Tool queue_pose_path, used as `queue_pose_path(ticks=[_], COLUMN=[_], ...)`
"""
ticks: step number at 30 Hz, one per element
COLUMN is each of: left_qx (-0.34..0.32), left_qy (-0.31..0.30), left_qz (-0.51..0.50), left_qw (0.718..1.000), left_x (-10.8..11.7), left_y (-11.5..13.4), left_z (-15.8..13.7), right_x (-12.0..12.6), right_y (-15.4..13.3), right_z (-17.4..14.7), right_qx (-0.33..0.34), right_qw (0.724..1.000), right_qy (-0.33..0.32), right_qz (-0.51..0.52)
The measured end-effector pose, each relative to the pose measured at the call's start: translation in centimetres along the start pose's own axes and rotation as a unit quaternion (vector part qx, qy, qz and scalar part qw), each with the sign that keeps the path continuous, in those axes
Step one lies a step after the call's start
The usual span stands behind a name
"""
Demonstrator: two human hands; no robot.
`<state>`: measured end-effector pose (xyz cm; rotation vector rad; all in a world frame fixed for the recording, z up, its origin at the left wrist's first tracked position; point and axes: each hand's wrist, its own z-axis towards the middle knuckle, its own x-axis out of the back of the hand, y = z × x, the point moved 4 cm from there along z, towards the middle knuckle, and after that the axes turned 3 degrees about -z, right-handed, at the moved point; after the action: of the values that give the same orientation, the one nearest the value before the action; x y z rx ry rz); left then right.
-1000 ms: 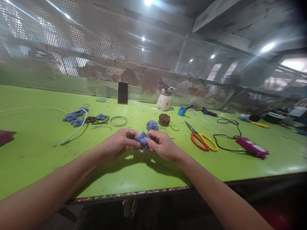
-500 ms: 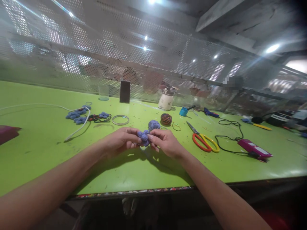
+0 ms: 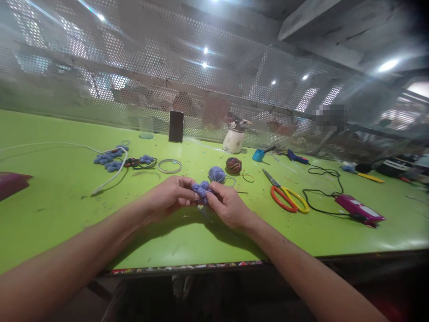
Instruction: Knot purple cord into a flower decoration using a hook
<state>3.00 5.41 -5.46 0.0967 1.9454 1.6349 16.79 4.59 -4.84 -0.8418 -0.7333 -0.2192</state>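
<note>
Green table (image 3: 140, 250) under you, mesh screen (image 3: 201, 85) along its far side, ceiling lights (image 3: 389, 65) above. Your left hand (image 3: 170, 194): thumb and fingers pinched on the blue yarn (image 3: 201, 190), from its left. Your right hand (image 3: 231, 205): same pinch, from the right; some fingertips hidden. Yarn sits between both hands, held over the front part of the table. Just past it: blue ball (image 3: 217, 175), striped ball (image 3: 233, 166) beyond and to the right. Scissors (image 3: 284, 204) right of your right hand, blades angled away and leftward. Magenta box (image 3: 357, 206) further right. Left of the balls: ring (image 3: 169, 171), then yarn clusters (image 3: 109, 158), white cable (image 3: 115, 179) lying across them. Cup (image 3: 146, 128), phone (image 3: 176, 126), bottle (image 3: 233, 139) stand near the screen.
</note>
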Motion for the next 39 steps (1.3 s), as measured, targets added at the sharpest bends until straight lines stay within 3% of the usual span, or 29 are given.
queue_pose_path(ticks=[6, 14, 22, 31, 35, 37, 39], left_qx=[0.015, 0.013, 0.004, -0.023, -0.031, -0.031, -0.03], left_qy=[-0.008, -0.012, -0.005, -0.014, -0.011, 0.002, 0.019], left_qz=[-0.022, -0.025, 0.001, 0.026, 0.019, 0.016, 0.032], left_qw=[1.0, 1.0, 1.0, 0.999, 0.999, 0.999, 0.999], left_x=[0.8, 1.0, 0.7, 0.6, 0.5, 0.7, 0.8], left_y=[-0.1, 0.2, 0.1, 0.7, 0.8, 0.7, 0.7], left_z=[0.2, 0.1, 0.1, -0.1, 0.0, 0.1, 0.2], right_x=[0.3, 1.3, 1.6, 0.5, 1.0, 1.7, 2.2], right_y=[0.3, 1.2, 0.9, 2.8, 3.3, 3.1, 2.4], right_z=[0.0, 0.4, 0.7, 0.6, 0.5, 0.6, 0.6], right_qx=[0.013, -0.086, -0.13, -0.242, -0.254, -0.217, -0.164], right_qw=[1.0, 0.971, 0.972, 0.912, 0.938, 0.95, 0.951], right_qy=[0.014, -0.027, 0.042, 0.053, 0.076, 0.124, 0.14], right_qz=[-0.007, 0.222, 0.192, 0.326, 0.221, 0.187, 0.219])
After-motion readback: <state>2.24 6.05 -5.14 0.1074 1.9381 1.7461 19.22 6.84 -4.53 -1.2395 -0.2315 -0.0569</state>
